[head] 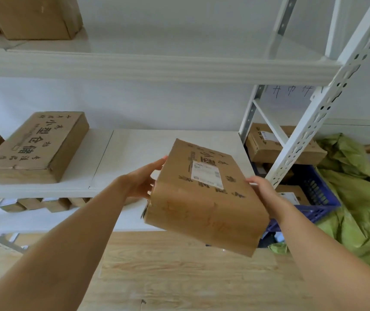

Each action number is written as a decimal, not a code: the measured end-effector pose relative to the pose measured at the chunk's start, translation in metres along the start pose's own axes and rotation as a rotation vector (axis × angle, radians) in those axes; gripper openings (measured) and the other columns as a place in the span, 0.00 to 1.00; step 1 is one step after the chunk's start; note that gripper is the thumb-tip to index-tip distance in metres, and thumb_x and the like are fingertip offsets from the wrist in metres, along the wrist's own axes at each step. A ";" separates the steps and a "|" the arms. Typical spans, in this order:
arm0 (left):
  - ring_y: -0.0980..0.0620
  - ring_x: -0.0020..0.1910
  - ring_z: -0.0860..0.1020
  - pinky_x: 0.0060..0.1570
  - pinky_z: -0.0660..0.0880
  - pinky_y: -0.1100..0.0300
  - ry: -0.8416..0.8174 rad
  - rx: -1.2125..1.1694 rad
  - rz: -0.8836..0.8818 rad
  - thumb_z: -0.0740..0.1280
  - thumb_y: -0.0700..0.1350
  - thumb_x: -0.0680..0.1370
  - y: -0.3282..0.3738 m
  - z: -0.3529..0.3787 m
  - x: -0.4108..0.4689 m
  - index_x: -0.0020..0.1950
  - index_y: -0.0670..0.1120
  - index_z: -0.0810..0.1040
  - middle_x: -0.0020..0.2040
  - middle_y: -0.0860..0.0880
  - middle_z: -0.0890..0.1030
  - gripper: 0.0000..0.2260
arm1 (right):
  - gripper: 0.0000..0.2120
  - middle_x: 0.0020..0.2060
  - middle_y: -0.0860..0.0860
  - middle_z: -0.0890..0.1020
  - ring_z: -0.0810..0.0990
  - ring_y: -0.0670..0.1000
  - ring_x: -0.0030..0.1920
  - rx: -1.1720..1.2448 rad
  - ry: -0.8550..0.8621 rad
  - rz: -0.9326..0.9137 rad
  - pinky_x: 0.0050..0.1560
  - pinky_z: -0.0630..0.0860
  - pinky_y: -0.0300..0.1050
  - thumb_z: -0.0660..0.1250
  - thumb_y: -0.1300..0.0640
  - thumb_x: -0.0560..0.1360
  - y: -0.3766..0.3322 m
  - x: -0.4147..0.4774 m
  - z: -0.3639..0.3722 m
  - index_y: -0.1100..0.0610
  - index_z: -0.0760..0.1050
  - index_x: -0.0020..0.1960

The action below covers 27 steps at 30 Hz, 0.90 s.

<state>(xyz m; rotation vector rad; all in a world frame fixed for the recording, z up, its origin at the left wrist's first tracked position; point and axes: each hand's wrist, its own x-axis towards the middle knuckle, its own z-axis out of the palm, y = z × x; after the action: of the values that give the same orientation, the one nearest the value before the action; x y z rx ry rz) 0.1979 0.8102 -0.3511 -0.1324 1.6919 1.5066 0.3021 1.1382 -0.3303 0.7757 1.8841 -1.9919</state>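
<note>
Two hands hold the box [204, 198] tilted before the shelf [134, 149]: left hand [142, 179] fingers clasp its left side, right hand [263, 190] fingers clasp its right edge.

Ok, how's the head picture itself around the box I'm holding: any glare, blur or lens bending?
Head view: soft even light, no glare; the box is slightly blurred, its label unreadable; wide-angle distortion bows the shelf edge and slants the rack upright.
</note>
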 end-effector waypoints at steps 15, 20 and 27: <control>0.45 0.63 0.76 0.66 0.73 0.46 0.058 0.130 0.138 0.82 0.47 0.64 0.028 0.043 -0.014 0.81 0.58 0.50 0.69 0.48 0.72 0.55 | 0.09 0.46 0.57 0.80 0.78 0.57 0.48 -0.014 0.236 0.182 0.63 0.68 0.55 0.60 0.56 0.79 0.040 0.013 0.016 0.60 0.77 0.49; 0.44 0.63 0.76 0.69 0.71 0.43 0.157 0.064 0.149 0.83 0.59 0.58 0.020 0.045 -0.017 0.79 0.55 0.57 0.68 0.46 0.74 0.55 | 0.09 0.43 0.56 0.80 0.77 0.54 0.46 0.011 0.230 0.132 0.60 0.67 0.55 0.61 0.55 0.78 0.034 0.017 0.013 0.59 0.77 0.46; 0.37 0.60 0.80 0.63 0.76 0.40 0.221 -0.174 0.203 0.74 0.60 0.71 -0.021 0.033 -0.019 0.68 0.45 0.73 0.61 0.38 0.80 0.31 | 0.15 0.43 0.58 0.77 0.74 0.58 0.46 0.099 0.067 0.068 0.52 0.69 0.54 0.67 0.44 0.77 0.028 0.019 0.005 0.56 0.80 0.49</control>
<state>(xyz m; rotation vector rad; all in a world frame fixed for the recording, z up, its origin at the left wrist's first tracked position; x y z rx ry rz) 0.2388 0.8244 -0.3531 -0.2329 1.7874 1.8484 0.3014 1.1337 -0.3640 0.9309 1.7812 -2.0539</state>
